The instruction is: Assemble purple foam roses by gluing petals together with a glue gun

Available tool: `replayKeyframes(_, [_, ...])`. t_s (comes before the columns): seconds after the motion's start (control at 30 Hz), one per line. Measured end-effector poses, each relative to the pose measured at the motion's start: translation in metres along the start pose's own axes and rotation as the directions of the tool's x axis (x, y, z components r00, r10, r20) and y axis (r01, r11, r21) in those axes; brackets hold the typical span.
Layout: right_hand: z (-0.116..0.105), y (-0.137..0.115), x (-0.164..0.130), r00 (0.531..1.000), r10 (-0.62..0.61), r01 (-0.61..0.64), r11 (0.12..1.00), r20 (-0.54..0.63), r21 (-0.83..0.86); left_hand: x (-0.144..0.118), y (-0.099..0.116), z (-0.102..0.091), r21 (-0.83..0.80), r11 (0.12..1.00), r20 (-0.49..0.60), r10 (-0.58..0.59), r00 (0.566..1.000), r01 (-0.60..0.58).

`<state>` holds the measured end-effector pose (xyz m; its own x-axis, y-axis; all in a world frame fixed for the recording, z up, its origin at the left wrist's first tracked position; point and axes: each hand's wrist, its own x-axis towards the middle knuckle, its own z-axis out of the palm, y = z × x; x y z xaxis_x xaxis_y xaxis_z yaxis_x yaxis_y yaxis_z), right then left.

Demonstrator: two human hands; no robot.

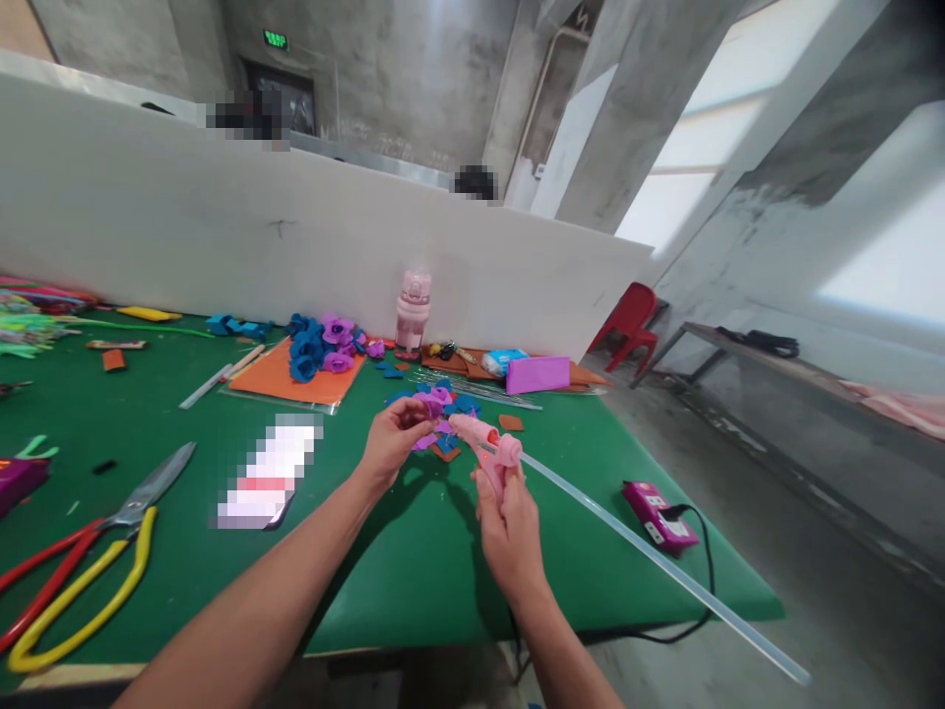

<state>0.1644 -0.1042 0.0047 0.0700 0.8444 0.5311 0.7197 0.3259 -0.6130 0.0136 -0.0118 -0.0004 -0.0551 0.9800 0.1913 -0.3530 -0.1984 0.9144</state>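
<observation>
My right hand [511, 527] is wrapped round the handle of a pink glue gun [487, 445]. A long translucent glue stick [664, 563] sticks out of its back end towards the lower right. The nozzle points left, close to my left hand [395, 438], whose thumb and fingers pinch a purple flower [434, 400]. Beneath and around the flower lie loose blue and purple petal pieces [447, 440], with a small brown piece [510, 422] to their right. Finished-looking blue flowers [306, 347] and purple flowers [338, 340] are heaped on an orange sheet [277, 379] farther back.
Big scissors [122, 532] with red and yellow handles lie at left, near a blurred phone [272, 473]. A purple power strip [660, 514] with a black cord sits at right. A pink bottle [411, 313] stands by the white partition [332, 236]. Red chair [631, 320] beyond the table.
</observation>
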Motion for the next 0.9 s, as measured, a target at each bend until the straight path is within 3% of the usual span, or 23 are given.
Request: replayKeyframes(0.9, [0.0024, 0.0029, -0.0025, 0.999, 0.033, -0.034, 0.999, 0.023, 0.028, 0.0018, -0.0043, -0.0011, 0.001, 1.000, 0.011, -0.012, 1.000, 0.012])
